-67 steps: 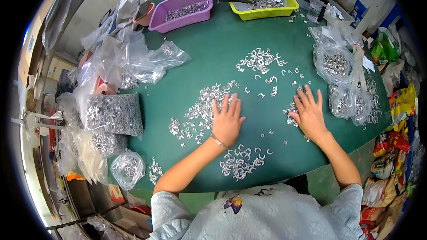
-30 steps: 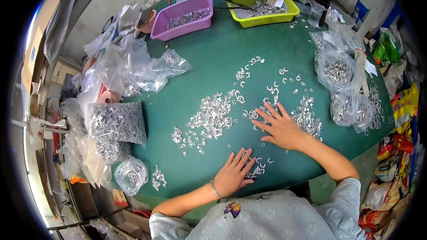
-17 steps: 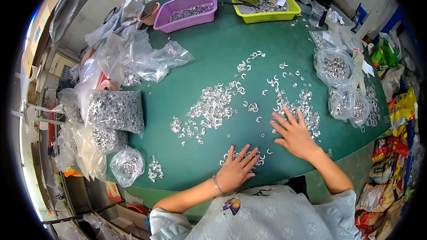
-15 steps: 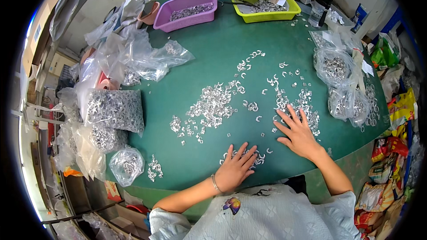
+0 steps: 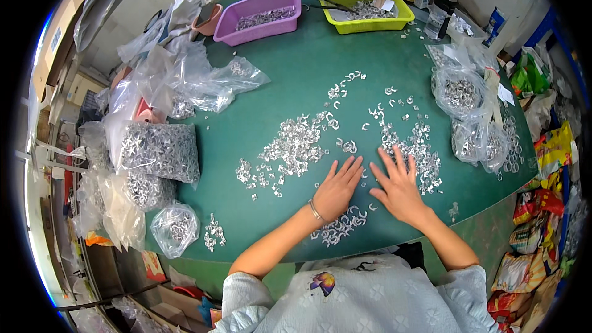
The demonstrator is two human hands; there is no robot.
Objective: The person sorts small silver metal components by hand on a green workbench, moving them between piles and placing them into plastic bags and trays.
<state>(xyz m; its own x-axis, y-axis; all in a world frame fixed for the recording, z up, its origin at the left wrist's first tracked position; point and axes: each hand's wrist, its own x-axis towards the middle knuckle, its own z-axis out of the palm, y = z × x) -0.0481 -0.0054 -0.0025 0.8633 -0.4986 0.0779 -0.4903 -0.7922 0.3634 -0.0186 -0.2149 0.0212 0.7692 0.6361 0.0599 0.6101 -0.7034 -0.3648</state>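
Note:
Both my hands lie flat, palms down, on the green table (image 5: 296,80). My left hand (image 5: 338,189) has fingers spread and a thin bracelet at the wrist; it rests just above a small cluster of silvery metal pieces (image 5: 338,229) near the front edge. My right hand (image 5: 399,186), fingers apart, touches the edge of a wide scatter of the same small metal pieces (image 5: 420,148). A bigger heap of metal pieces (image 5: 295,145) lies to the left of my hands. Neither hand grips anything.
Clear plastic bags of metal pieces are piled along the left edge (image 5: 157,148) and at the right (image 5: 462,92). A purple tray (image 5: 259,15) and a yellow tray (image 5: 364,9) hold more pieces at the far side. Another person's hands show at the top.
My left hand slid up from the front edge toward the table's middle. My right hand moved left and nearer to me, so both hands now lie side by side.

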